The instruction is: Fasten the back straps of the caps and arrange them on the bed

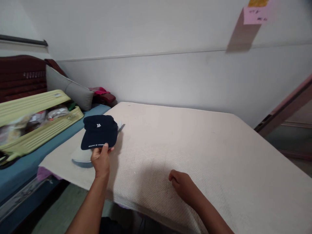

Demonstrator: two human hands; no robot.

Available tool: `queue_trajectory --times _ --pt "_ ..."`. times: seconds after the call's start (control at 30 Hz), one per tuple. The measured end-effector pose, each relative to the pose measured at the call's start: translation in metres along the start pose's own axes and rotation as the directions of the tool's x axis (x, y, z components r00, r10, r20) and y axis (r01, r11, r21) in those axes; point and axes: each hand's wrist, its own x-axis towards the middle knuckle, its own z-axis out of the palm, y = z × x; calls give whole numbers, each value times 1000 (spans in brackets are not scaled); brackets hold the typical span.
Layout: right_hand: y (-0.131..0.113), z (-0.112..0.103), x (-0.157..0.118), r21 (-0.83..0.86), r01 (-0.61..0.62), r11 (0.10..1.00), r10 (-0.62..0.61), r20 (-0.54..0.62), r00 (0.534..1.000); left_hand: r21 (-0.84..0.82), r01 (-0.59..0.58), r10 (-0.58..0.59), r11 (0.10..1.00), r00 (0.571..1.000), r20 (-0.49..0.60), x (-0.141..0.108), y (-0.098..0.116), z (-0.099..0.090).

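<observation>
My left hand (101, 160) pinches the brim of a navy blue cap (99, 131), thumb on top and fingers underneath. White letters show on the cap's front and a line of white text runs along its brim edge. Behind and below it, a pale cap with a blue-grey brim (83, 162) lies on the table, partly covered by the navy cap and my hand. A thin grey strip (121, 128) sticks out to the right of the navy cap; what it belongs to is hidden. My right hand (179, 183) is curled closed near the table's front edge, with nothing visible in it.
The cream-covered table (195, 143) reaches back to a white wall (156, 78). At left, a blue bench (26, 162) carries an open yellow-green suitcase (44, 130) with packed bags and a grey cushion (73, 91). Pink notes (255, 15) hang on the wall.
</observation>
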Motion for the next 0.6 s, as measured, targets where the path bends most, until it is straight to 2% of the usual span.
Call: queue_trajectory --times 0.07,0.17,0.23,0.3,0.37,0.43,0.5,0.57,0.6 --pt "-1 0 1 78 -22 997 23 -11 1000 -44 -25 26 999 999 26 -16 6 12" --pt "-1 1 2 296 -76 952 80 -3 997 -72 -41 49 997 993 112 -51 13 29" --pt "-2 -1 3 472 -98 876 107 7 994 -51 -27 38 998 973 228 -80 16 39" --pt "-4 -7 1 639 -106 761 130 11 992 12 24 -27 1000 939 343 -112 18 47" --pt "-6 -17 -2 806 -89 585 163 -9 987 103 87 -125 991 880 459 -141 21 50" --pt "-7 -32 -7 945 -42 324 197 -24 980 187 98 -189 977 798 572 -166 23 50" --pt "-3 -47 -13 996 -19 82 186 3 982 245 61 -215 968 704 677 -187 23 48" --pt "5 -61 -17 996 15 -89 172 1 985 278 27 -237 960 608 758 -205 18 45" --pt "11 -67 -19 987 52 -154 206 -19 978 289 22 -251 957 559 791 -214 14 44"
